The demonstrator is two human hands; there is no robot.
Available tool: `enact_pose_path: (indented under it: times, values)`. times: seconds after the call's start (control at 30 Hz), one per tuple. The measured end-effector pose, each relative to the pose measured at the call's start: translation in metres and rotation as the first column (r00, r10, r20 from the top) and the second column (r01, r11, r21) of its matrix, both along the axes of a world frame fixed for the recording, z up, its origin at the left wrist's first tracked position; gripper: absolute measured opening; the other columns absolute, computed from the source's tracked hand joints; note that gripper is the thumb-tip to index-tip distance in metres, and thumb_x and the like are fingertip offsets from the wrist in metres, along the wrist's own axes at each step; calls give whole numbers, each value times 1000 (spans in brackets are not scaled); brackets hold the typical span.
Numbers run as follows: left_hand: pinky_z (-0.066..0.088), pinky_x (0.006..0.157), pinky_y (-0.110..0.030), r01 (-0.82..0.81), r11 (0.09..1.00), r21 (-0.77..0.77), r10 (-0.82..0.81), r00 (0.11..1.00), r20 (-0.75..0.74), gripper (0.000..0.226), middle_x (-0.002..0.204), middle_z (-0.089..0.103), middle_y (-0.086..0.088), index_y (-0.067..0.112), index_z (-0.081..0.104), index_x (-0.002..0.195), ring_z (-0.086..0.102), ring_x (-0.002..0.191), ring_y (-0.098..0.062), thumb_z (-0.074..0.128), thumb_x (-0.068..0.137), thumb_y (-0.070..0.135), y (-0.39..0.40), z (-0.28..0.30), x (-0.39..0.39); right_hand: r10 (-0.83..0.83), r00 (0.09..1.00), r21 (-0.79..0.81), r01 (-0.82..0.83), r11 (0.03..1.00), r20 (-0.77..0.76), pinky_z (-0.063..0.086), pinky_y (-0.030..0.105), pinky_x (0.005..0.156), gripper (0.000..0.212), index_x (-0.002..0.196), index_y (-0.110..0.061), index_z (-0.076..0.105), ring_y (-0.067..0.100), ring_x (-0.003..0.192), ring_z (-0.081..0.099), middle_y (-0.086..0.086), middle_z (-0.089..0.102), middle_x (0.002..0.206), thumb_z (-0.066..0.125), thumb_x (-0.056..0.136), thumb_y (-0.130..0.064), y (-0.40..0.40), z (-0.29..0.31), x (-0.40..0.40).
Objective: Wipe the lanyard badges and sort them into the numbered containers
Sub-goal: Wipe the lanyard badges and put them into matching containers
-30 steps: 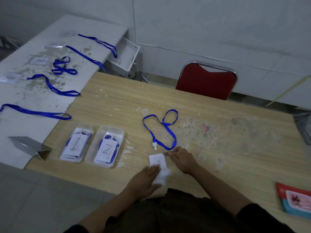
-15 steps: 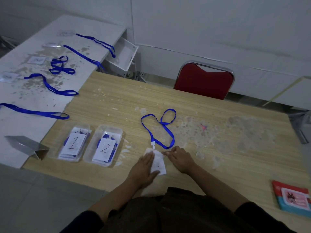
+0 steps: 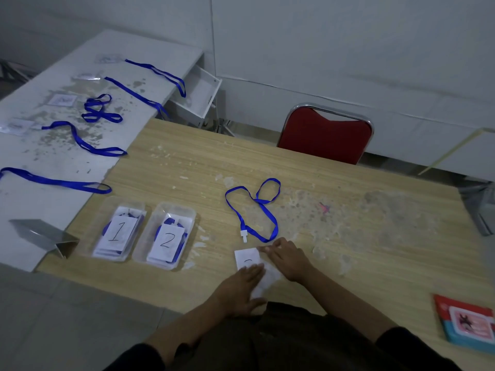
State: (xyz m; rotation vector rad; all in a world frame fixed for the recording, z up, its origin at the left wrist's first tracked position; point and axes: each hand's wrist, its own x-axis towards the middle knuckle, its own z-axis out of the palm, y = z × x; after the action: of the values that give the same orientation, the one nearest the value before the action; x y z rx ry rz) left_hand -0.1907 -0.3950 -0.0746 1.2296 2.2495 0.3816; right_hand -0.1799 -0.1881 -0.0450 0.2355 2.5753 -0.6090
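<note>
I saw container 1 lying left of container 2 on the wooden table. The badge lay right of them, its lanyard behind it and the chair beyond the table's far edge.
</note>
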Motion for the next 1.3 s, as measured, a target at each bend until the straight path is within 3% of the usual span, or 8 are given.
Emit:
enact_pose_path:
  times: [0.2, 0.4, 0.53, 0.6, 0.8, 1.03, 1.17, 1.3]
  values:
    - [5, 121, -30, -215, 977, -8, 214, 975, -54, 73, 163, -2, -1, 16, 2, 155, 0, 150, -11, 32, 100, 52, -7, 4, -30, 22, 1000, 10, -22, 1000, -18, 43, 42, 93, 41, 133, -45, 52, 18, 111, 47, 1, 46, 122, 23, 104, -48, 0, -1, 2]
    - [-1, 115, -22, -36, 999, 34, 37, 999, -20, 71, 162, 0, 5, 24, 5, 155, -5, 145, -3, 36, 99, 53, -6, -7, -2, 10, 1000, 11, -10, 1000, 3, 40, 39, 91, 40, 134, -49, 50, 18, 111, 46, 0, 45, 122, 23, 104, -47, 2, -5, -2]
    - [3, 120, -27, -202, 979, 5, 201, 974, -102, 66, 162, 0, 3, 21, 3, 155, 2, 149, -9, 37, 102, 40, -12, -6, -27, 8, 1000, -5, -8, 1000, -8, 43, 42, 92, 40, 133, -49, 52, 17, 109, 48, 1, 47, 120, 24, 104, -48, 1, -3, -2]
    - [-1, 117, -25, -197, 980, 8, 197, 974, -112, 66, 162, -1, 2, 20, 2, 155, 2, 150, -10, 38, 102, 35, -15, -8, -28, 12, 1000, 0, -12, 1000, -18, 43, 42, 92, 40, 133, -51, 50, 17, 108, 47, 1, 47, 120, 24, 104, -49, 1, -3, 0]
    - [17, 120, -28, 17, 997, 71, -12, 998, -65, 55, 161, 7, 13, 32, 16, 153, 12, 148, -7, 37, 103, 28, -43, -21, -8, 15, 999, 32, -14, 999, -35, 43, 41, 92, 40, 135, -53, 48, 17, 109, 47, 0, 46, 121, 23, 104, -47, 0, -5, 0]
    - [21, 120, -31, 16, 997, 72, -15, 1000, -16, 55, 157, 25, 6, 25, 37, 147, 25, 146, -13, 43, 96, 7, -75, -15, -37, 14, 999, 45, -12, 999, -36, 47, 40, 89, 36, 134, -45, 51, 18, 109, 48, 0, 46, 117, 39, 101, -42, -2, -5, -2]
    - [30, 111, -18, -320, 928, 190, 326, 945, -2, 42, 141, 54, 3, 15, 55, 135, 46, 135, -19, 55, 93, 11, -69, -10, -36, 31, 998, 75, -27, 997, -53, 46, 35, 88, 48, 136, -37, 46, 21, 113, 51, 0, 47, 120, 57, 90, -46, -6, -4, -3]
    - [27, 115, -26, -579, 783, 229, 591, 806, 18, 40, 140, 53, -13, 4, 57, 132, 45, 133, -22, 52, 92, 1, -57, -8, -37, 19, 999, 86, -15, 996, -41, 42, 37, 92, 96, 146, -37, 31, 19, 115, 46, -2, 44, 126, 71, 65, -71, -15, -5, -3]
